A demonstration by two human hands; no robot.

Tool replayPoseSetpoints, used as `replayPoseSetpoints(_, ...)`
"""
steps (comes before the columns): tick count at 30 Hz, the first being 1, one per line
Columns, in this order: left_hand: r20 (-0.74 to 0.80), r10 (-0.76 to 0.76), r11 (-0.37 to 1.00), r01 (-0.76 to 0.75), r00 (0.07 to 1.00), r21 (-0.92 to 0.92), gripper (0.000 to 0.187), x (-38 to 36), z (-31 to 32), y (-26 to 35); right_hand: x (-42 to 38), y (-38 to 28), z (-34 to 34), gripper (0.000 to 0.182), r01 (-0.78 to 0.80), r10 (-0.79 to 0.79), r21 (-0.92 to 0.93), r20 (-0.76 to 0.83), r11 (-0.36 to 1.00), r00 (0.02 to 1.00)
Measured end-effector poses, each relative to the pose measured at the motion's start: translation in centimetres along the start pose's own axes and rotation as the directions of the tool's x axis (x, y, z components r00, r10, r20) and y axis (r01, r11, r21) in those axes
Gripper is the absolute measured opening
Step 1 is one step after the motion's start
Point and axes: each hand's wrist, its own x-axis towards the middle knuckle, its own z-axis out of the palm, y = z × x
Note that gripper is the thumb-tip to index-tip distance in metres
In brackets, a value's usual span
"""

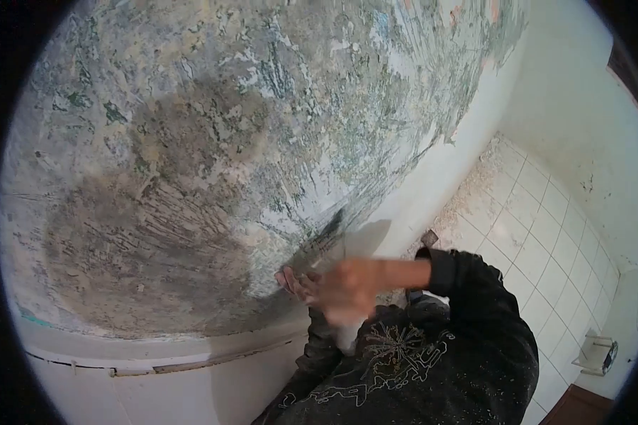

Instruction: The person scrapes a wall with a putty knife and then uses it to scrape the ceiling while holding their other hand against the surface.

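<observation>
My right hand [349,292] is smeared by motion in front of my chest, its forearm bare below a black sleeve [471,283]. Just beyond it, close to the wall, the curled fingers of my left hand [298,285] show. They are closed round something I cannot make out, largely hidden by the right hand. Both hands are nearest to a rough wall [312,127] with scraped, flaking paint in grey, white and green. A narrow dark streak [333,224] lies on the wall above the fingers.
A broad brownish patch [142,262] marks the wall at left, above a white ledge [177,354]. White floor tiles [546,241] stretch away at right, with crumbled debris [485,180] along the wall's foot. A small pale stand [594,355] is at far right.
</observation>
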Motion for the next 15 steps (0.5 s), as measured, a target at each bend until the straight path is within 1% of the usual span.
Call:
replayPoseSetpoints(1, 0.002, 0.003, 1.0, -0.003, 1.0, 0.002, 0.057, 0.1, 0.2, 0.1, 1.8, -0.9, -1.0, 0.026, 0.137, -0.134, 0.039, -0.079, 0.99, 0.988)
replayPoseSetpoints(3, 0.004, -0.002, 1.0, 0.002, 1.0, 0.001, 0.057, 0.0, 0.0, 0.4, 1.8, -1.5, -0.3, 0.027, 0.168, -0.148, 0.211, -0.106, 0.963, 0.983)
replayPoseSetpoints(5, 0.005, -0.006, 1.0, 0.006, 1.0, -0.004, 0.057, 0.0, 0.1, 0.4, 0.2, 0.7, 0.4, 0.03, 0.116, -0.111, 0.081, -0.061, 0.99, 0.992)
replayPoseSetpoints(8, -0.006, 0.003, 1.0, -0.003, 1.0, 0.004, 0.057, -0.2, 0.0, 0.2, 1.3, -0.2, 0.7, 0.031, 0.102, -0.099, 0.037, -0.086, 0.994, 0.991)
replayPoseSetpoints(11, -0.012, 0.006, 1.0, -0.006, 1.0, 0.003, 0.057, -0.2, 0.0, 0.3, 3.7, -3.2, -1.1, 0.029, 0.222, -0.212, 0.176, -0.072, 0.959, 0.975)
replayPoseSetpoints(14, -0.015, 0.01, 1.0, -0.01, 1.0, 0.008, 0.056, -0.4, -0.1, 0.5, 0.7, 0.3, 1.1, 0.027, 0.108, -0.107, 0.017, -0.021, 0.994, 0.994)
replayPoseSetpoints(15, -0.021, 0.01, 1.0, -0.01, 1.0, 0.013, 0.056, -0.3, 0.0, 0.4, 0.7, 0.1, 1.0, 0.027, 0.096, -0.095, 0.031, -0.042, 0.995, 0.995)
